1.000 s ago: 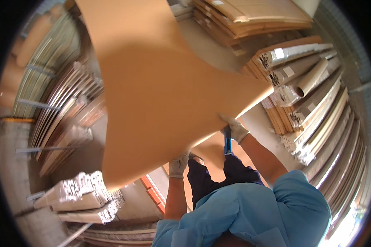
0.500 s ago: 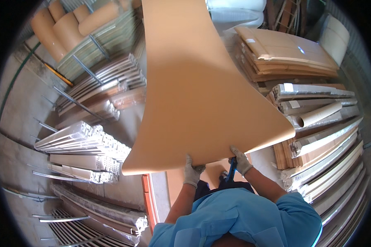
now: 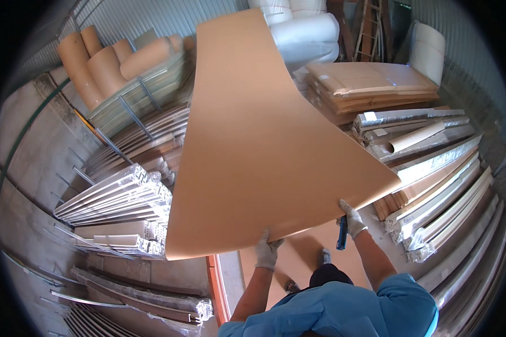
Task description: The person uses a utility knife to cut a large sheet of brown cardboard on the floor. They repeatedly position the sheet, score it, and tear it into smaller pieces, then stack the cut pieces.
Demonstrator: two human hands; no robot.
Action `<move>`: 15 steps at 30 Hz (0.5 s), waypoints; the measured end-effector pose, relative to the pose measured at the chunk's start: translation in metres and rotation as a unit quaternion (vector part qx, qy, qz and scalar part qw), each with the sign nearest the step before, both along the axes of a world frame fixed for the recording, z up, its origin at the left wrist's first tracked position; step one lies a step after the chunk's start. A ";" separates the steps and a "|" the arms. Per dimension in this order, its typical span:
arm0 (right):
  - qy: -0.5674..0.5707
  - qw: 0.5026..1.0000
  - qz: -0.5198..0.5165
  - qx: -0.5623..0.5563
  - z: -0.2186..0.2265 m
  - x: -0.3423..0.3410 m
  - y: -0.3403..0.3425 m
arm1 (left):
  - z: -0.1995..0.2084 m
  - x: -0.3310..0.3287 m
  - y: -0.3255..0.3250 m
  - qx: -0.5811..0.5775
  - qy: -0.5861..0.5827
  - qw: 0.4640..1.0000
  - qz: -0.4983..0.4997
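A long sheet of brown kraft paper (image 3: pixel 264 151) stretches away from me, its near edge bowed wide and its far end narrow in the picture. My left hand (image 3: pixel 267 253), in a pale glove, pinches the near edge with the thumb on top. Farther right along that edge, my gloved right hand (image 3: pixel 352 219) grips the paper too. Against the right palm hangs a slim blue-and-black hand tool (image 3: pixel 342 233), whose kind I cannot make out. The fingers under the paper are hidden.
Wrapped long profiles lie on racks at the left (image 3: pixel 118 194) and in stacks at the right (image 3: pixel 427 168). Flat cardboard (image 3: pixel 371 78) is piled at the far right, near white rolls (image 3: pixel 306 33). Brown rolls (image 3: pixel 107 70) stand far left. More brown sheet (image 3: pixel 298 253) covers the floor by my feet.
The view has tilted up, showing the paper's far end. My hands are farther apart, the right one shifted right. Both still hold the edge, and the tool hangs more plainly in sight.
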State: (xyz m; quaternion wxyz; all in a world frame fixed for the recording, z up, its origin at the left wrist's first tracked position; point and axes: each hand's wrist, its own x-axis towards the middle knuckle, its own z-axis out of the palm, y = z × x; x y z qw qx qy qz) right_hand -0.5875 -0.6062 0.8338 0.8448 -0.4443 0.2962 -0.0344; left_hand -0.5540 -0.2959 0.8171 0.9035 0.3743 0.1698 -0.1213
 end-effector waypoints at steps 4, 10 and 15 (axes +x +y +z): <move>0.001 1.000 0.021 -0.008 -0.005 -0.068 0.032 | -0.001 -0.055 0.034 0.100 -0.008 0.995 -0.014; -0.022 0.998 0.048 0.028 -0.007 -0.169 0.066 | -0.008 -0.149 0.063 0.093 -0.035 0.994 0.039; -0.045 0.999 0.024 -0.018 0.011 -0.266 0.064 | 0.017 -0.243 0.058 0.049 -0.085 0.995 0.012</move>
